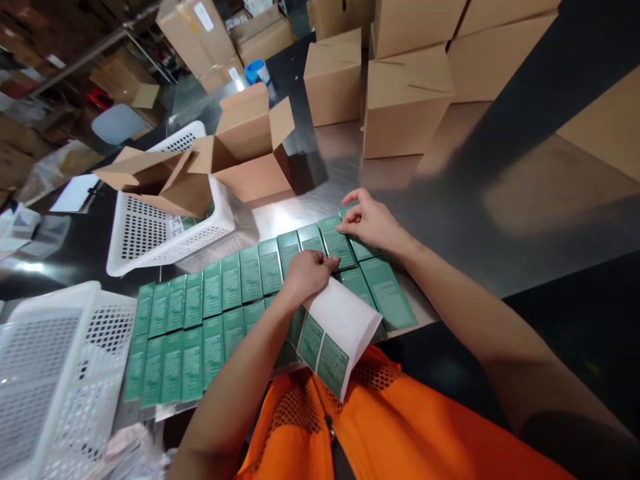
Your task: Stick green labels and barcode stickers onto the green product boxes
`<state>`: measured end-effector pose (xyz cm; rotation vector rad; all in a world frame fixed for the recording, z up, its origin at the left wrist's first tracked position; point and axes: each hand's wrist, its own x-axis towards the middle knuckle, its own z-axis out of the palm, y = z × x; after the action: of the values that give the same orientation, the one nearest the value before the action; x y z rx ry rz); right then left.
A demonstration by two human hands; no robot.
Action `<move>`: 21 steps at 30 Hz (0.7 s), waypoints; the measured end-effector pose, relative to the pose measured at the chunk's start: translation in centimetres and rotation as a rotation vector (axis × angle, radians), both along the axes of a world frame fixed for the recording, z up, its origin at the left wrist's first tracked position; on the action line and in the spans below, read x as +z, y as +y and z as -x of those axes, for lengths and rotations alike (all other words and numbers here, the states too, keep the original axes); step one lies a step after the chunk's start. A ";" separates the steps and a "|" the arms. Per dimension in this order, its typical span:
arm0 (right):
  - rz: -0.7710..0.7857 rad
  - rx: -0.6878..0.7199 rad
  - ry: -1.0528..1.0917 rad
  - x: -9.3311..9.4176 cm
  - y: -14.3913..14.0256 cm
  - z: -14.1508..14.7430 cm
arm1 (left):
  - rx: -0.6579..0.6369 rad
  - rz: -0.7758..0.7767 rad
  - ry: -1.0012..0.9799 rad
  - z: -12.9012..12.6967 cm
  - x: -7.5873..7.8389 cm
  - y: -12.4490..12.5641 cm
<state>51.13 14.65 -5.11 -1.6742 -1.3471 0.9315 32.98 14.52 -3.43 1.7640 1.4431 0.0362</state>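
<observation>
**Hands over the rows of green boxes**

Both bare forearms reach forward from an orange mesh vest (400,433) over a shiny steel table (500,200). The left hand (307,273) is curled, knuckles up, pinching the top edge of a white sheet printed with green labels (337,337); its fingertips are hidden beneath the hand. The right hand (370,223) lies further out, fingers bent and loose, tips touching a flat green rectangular box (337,243) in the far row. What the thumb does is unclear. The boxes lie side by side in two rows between a white perforated plastic basket (165,233) and the table's near edge.
</observation>
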 end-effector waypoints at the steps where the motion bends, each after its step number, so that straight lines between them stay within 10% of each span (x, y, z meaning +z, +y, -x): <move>1: 0.003 -0.002 -0.012 0.0 0.0 0.0 | -0.009 0.002 0.011 -0.1 0.1 0.1; 21: -0.117 -0.064 -0.253 -1.2 -0.4 0.5 | -0.174 -0.085 0.254 -0.7 0.7 0.7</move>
<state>50.65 14.22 -6.34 -1.7771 -1.4740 0.6064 33.69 15.22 -2.72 2.0148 1.4763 -0.2280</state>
